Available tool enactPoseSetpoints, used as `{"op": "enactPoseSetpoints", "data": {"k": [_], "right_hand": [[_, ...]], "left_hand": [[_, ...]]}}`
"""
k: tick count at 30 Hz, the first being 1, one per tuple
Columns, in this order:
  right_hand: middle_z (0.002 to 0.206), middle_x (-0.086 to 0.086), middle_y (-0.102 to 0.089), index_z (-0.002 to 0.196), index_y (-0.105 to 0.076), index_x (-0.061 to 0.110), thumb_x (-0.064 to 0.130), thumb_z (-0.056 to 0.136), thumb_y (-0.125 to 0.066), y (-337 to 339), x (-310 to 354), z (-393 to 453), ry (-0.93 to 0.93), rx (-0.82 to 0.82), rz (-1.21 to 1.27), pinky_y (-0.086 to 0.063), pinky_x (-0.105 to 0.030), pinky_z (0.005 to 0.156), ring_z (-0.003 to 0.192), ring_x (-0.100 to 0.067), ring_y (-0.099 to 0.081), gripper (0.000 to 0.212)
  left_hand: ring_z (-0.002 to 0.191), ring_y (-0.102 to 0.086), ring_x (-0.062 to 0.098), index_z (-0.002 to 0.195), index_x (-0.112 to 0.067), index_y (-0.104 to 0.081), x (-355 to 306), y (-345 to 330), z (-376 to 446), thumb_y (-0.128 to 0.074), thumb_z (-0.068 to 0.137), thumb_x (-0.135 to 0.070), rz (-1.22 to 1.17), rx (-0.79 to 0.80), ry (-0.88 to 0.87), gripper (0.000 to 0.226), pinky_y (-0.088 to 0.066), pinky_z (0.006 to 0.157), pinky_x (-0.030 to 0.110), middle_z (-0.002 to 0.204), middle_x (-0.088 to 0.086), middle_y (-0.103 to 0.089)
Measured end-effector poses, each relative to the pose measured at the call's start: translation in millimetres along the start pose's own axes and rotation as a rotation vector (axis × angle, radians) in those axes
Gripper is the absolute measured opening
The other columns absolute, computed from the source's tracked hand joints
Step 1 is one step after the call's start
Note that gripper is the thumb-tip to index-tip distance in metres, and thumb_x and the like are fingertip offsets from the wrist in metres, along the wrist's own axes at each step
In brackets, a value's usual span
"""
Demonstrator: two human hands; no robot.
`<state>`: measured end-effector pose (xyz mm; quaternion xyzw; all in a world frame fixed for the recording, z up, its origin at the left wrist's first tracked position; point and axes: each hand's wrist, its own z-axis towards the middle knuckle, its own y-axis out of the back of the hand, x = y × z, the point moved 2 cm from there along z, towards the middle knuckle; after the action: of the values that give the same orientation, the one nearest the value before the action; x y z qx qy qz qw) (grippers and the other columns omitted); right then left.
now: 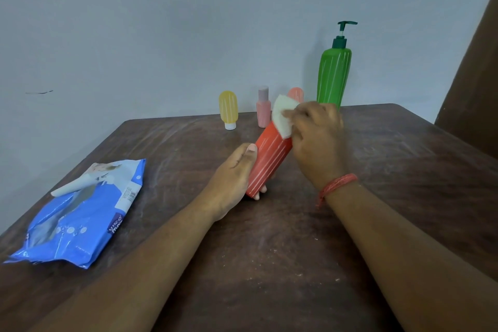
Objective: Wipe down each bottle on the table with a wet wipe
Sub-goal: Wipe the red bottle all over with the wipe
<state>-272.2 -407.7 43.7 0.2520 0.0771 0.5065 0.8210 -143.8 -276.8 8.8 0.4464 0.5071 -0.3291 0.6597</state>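
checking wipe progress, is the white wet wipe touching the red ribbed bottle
Touching. The head view shows the right hand pressing the white wet wipe onto the upper end of the tilted red ribbed bottle, with no gap between them.

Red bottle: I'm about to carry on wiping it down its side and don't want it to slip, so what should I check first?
1. Left hand grips the lower end of the red bottle: ok.
2. Right hand holds the wipe on the bottle's upper end: ok.
3. Bottle lifted and tilted, with its side exposed for the stroke: ok.
4. Wipe wet enough: cannot tell.
5. Green pump bottle and pink bottle close behind the right hand, easy to knock: not ok.
6. Wipes pack open, within the left hand's reach: ok.
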Motion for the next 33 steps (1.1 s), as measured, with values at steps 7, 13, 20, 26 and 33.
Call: {"op": "enactPoseSetpoints", "data": {"k": [7, 13, 20, 26, 33], "right_hand": [[0.132, 0.003, -0.058, 0.138, -0.057, 0.016, 0.014, 0.101, -0.055, -2.9, -20.5, 1.1, -0.428, 0.174, 0.702, -0.046, -0.03, 0.105, 0.122, -0.011, -0.053, 0.037], [0.108, 0.005, -0.068, 0.113, -0.069, 0.016, 0.016, 0.096, -0.064, 2.1, -34.3, 3.3, -0.507, 0.18, 0.851, -0.054, -0.024, 0.088, 0.1, -0.006, -0.063, 0.018], [0.122, 0.003, -0.067, 0.126, -0.066, 0.015, 0.02, 0.098, -0.061, -6.8, -35.5, 0.8, -0.512, 0.25, 0.821, -0.052, -0.026, 0.096, 0.113, -0.01, -0.061, 0.029], [0.095, 0.005, -0.065, 0.098, -0.066, 0.015, 0.017, 0.093, -0.069, -4.6, -38.7, 0.3, -0.601, 0.088, 0.815, -0.051, -0.015, 0.077, 0.085, -0.003, -0.059, 0.007], [0.093, 0.003, -0.068, 0.089, -0.067, 0.023, 0.014, 0.091, -0.071, -7.9, -37.2, -1.4, -0.671, 0.068, 0.961, -0.055, -0.028, 0.08, 0.088, -0.011, -0.063, 0.009]], "left_hand": [[0.084, -0.072, 0.029, 0.134, -0.027, -0.05, -2.3, 2.5, 0.2, -0.034, 0.105, -0.053, 0.0, 0.056, 0.004, 0.042, -0.06, 0.076, 0.044, 0.103, 0.01, -0.075], [0.077, -0.071, 0.026, 0.131, -0.024, -0.052, -5.4, 2.3, 0.2, -0.033, 0.107, -0.049, 0.029, 0.087, -0.005, 0.04, -0.059, 0.07, 0.041, 0.099, 0.01, -0.076], [0.079, -0.072, 0.025, 0.133, -0.027, -0.051, -4.1, 3.1, 0.7, -0.032, 0.107, -0.048, 0.009, 0.086, 0.002, 0.039, -0.059, 0.07, 0.04, 0.101, 0.011, -0.075], [0.079, -0.072, 0.026, 0.131, -0.028, -0.051, -4.7, 1.9, -0.2, -0.032, 0.107, -0.048, 0.008, 0.089, 0.007, 0.037, -0.059, 0.072, 0.041, 0.101, 0.01, -0.076], [0.081, -0.072, 0.028, 0.134, -0.025, -0.049, -0.8, 3.5, 2.2, -0.033, 0.105, -0.051, -0.009, 0.085, 0.016, 0.042, -0.058, 0.072, 0.041, 0.102, 0.011, -0.075]]}}
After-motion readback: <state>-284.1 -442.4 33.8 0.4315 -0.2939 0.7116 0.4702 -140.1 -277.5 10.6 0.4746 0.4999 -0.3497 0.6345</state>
